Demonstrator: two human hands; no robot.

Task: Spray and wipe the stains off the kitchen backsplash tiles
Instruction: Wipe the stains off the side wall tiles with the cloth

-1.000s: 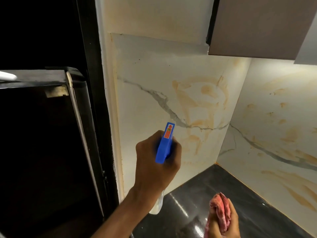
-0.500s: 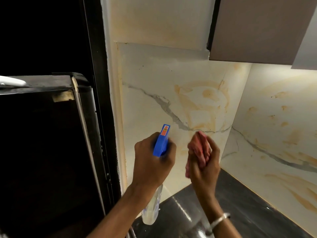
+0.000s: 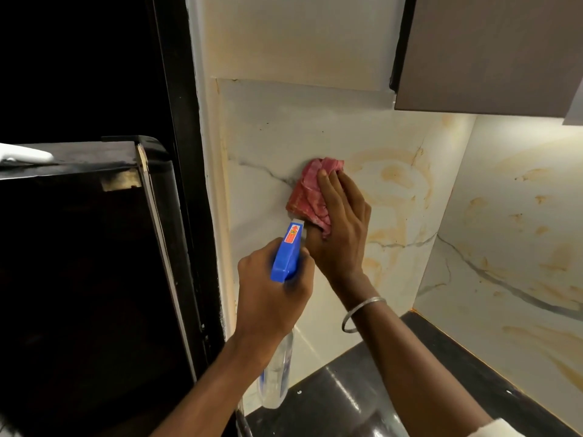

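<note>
— Right, left hand (image 3: pixel 271 294) first?
— Clenched round the neck of the spray bottle (image 3: pixel 287 257), with the blue trigger head up above the knuckles and the clear body hanging down past the wrist. Nozzle end almost touching the heel of the other hand.
— And the right hand (image 3: pixel 339 228)?
— Up and just beyond the left one, wrists nearly crossing. Laid flat on a crumpled pink cloth (image 3: pixel 307 193), pressing it against the backsplash tiles (image 3: pixel 284 127); fingers fairly straight and spread over it, not curled round it. Most of the cloth bunched out to the left of the fingers, with one corner down by the thumb.
— Stains (image 3: pixel 394 178)?
— Mainly off to the right of that hand: orange-brown rings and streaks across the same tile, and more on the side wall round the corner. To the left of the cloth, pale tile with a grey vein.
— Anything else close by?
— A thin metal bangle (image 3: pixel 362 306) on the right wrist. Dark glossy counter (image 3: pixel 347 405) beneath both forearms. Tall dark appliance (image 3: pixel 79 247) immediately left of the left hand, with something white (image 3: pixel 22 156) on top, too cropped to name. Brown cabinet (image 3: pixel 489 52) high above the right hand
</note>
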